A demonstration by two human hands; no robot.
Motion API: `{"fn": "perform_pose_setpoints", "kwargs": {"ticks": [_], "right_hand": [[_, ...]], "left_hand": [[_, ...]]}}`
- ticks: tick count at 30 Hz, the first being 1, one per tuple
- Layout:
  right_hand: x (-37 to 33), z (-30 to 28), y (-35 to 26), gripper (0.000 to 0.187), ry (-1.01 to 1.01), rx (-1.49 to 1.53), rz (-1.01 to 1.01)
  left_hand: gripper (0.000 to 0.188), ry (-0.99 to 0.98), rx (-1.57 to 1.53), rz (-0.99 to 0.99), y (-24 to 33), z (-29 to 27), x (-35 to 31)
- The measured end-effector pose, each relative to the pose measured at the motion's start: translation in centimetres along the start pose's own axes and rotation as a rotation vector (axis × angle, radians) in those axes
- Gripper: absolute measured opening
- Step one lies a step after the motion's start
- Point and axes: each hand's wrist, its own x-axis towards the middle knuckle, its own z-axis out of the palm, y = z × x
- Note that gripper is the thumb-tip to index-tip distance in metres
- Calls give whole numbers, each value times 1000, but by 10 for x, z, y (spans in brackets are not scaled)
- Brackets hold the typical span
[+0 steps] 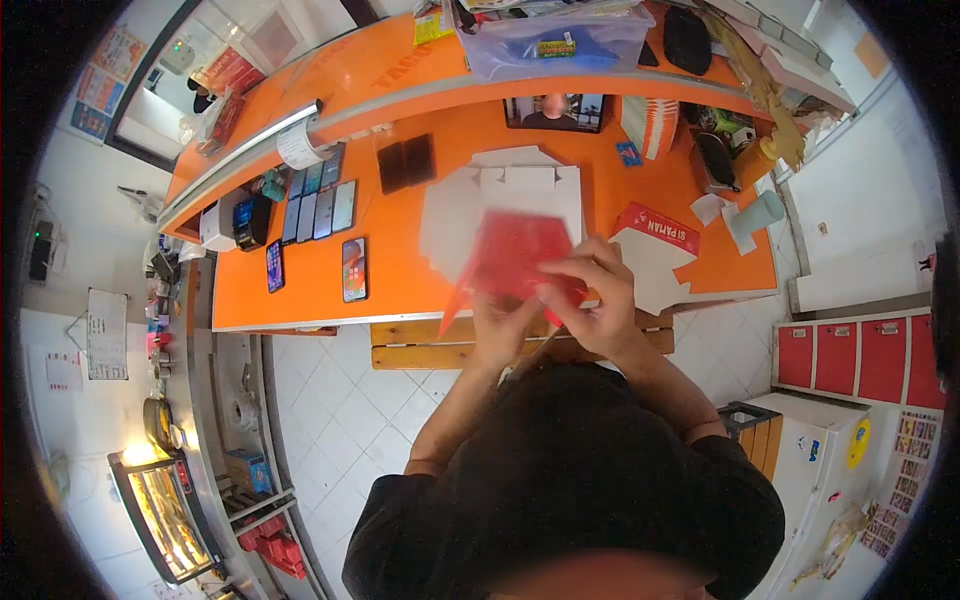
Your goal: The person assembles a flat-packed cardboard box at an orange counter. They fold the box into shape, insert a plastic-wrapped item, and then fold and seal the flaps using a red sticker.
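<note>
Both my hands are closed on a red folded-card box point(522, 248), held up over the front edge of the orange table and smeared a little by motion. My left hand point(502, 322) grips it from below at its near left side. At its right side, the fingers and thumb of my right hand point(598, 297) pinch the near edge. A pointed red flap hangs down left of my left hand. Flat white card blanks point(455, 215) lie on the table just behind the box. Right of them rests a red and white card piece point(655, 240).
Several phones point(318, 210) lie at the table's left, one point(354, 270) closer to me. A dark wallet-like case point(406, 164) and a tablet point(553, 113) are farther back. An orange shelf point(390, 70) overhangs the table, carrying a clear plastic bin point(555, 50). A wooden bench point(420, 345) stands before me.
</note>
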Motion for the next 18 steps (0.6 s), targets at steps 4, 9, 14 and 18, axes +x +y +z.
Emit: {"fn": "perform_pose_setpoints", "kwargs": {"ticks": [4,9,14,18], "right_hand": [[-3,1,5,18,-45,-42,13],[5,-2,-2,30,-86,1,-10],[-4,-17,13,34,-344,-120,-182],[-13,-14,15,35,-302,-42,-129]], "left_hand": [[29,20,5,-33,-4,7,-6],[30,102,8,-80,2,9,2],[32,128,-104,-171,15,0,3],[39,45,-381,-128,11,-7,2]]}}
